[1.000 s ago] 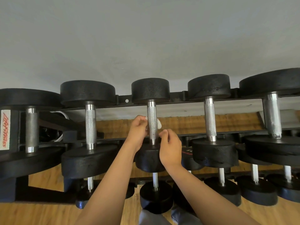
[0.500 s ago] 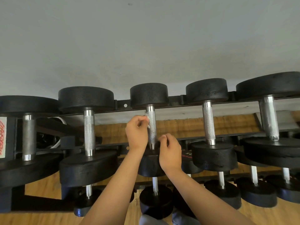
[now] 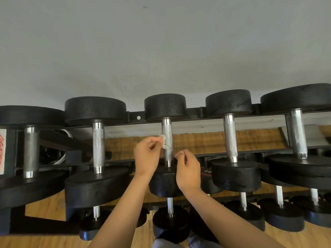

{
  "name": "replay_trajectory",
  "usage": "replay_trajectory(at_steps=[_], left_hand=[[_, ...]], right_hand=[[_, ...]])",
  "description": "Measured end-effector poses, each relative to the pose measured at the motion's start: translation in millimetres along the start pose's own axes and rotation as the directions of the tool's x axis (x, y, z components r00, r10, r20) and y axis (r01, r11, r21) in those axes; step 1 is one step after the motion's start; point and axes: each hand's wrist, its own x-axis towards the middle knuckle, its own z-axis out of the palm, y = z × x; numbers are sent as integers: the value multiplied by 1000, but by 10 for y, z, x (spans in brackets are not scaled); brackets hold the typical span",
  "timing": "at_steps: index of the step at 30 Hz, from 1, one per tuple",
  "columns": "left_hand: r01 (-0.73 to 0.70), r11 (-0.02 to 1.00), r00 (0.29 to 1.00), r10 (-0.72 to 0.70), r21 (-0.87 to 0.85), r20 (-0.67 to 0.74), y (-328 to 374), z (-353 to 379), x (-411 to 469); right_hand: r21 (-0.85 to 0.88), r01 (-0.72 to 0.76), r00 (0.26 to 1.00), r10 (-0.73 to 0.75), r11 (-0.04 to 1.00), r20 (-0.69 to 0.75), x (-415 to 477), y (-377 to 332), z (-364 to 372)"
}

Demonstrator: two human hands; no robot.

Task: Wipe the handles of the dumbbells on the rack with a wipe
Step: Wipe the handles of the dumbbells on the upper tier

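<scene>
Several black dumbbells with knurled steel handles lie across the top tier of a black rack (image 3: 195, 111). My left hand (image 3: 146, 156) pinches a small white wipe (image 3: 163, 142) against the left side of the middle dumbbell's handle (image 3: 167, 133). My right hand (image 3: 188, 169) hovers just right of the same handle near its lower end, fingers curled, thumb and forefinger close together; I cannot see anything in it. The handle's lower part is partly hidden behind my fingers.
Neighbouring handles stand left (image 3: 98, 145) and right (image 3: 231, 138) of the middle one, with bigger dumbbells at both ends. A lower tier holds more dumbbells (image 3: 170, 222). Behind the rack is a grey wall; below is a wooden floor (image 3: 44, 206).
The wipe has come round from the handle's right side to its left, held by my left hand. My right hand has drawn slightly away from the handle. The view has tilted up a little.
</scene>
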Motion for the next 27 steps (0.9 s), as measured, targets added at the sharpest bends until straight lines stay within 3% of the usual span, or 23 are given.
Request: replay_trajectory(at_steps=[5, 11, 13, 15, 17, 19, 21, 24, 27], left_hand=[[-83, 995, 988, 75, -54, -134, 76, 109, 80], [101, 951, 955, -175, -291, -239, 162, 334, 276], [253, 922, 948, -296, -292, -113, 104, 341, 329], [435, 808, 899, -412, -398, 146, 33, 330, 384], [524, 671, 851, -397, -525, 343, 13, 287, 426], [536, 617, 844, -366, -576, 393, 33, 250, 478], [500, 644, 866, -353, -579, 354, 44, 242, 493], [357, 868, 933, -312, -346, 179, -20, 234, 429], [191, 961, 982, -188, -199, 35, -22, 204, 344]], right_hand=[[-7, 4, 1000, -4, 1000, 6, -12, -13, 7], [-15, 11, 1000, -11, 1000, -3, -7, 22, 19], [-4, 11, 1000, -11, 1000, -1, -3, 13, 17], [8, 10, 1000, -10, 1000, 0, -8, 5, 20], [13, 7, 1000, -7, 1000, 1, -8, 6, 20], [13, 6, 1000, -6, 1000, 0, 0, 2, 14], [12, 6, 1000, -6, 1000, 3, -1, 5, 12], [11, 2, 1000, -2, 1000, 8, -12, 5, 3], [9, 1, 1000, -1, 1000, 7, -14, -11, 1]])
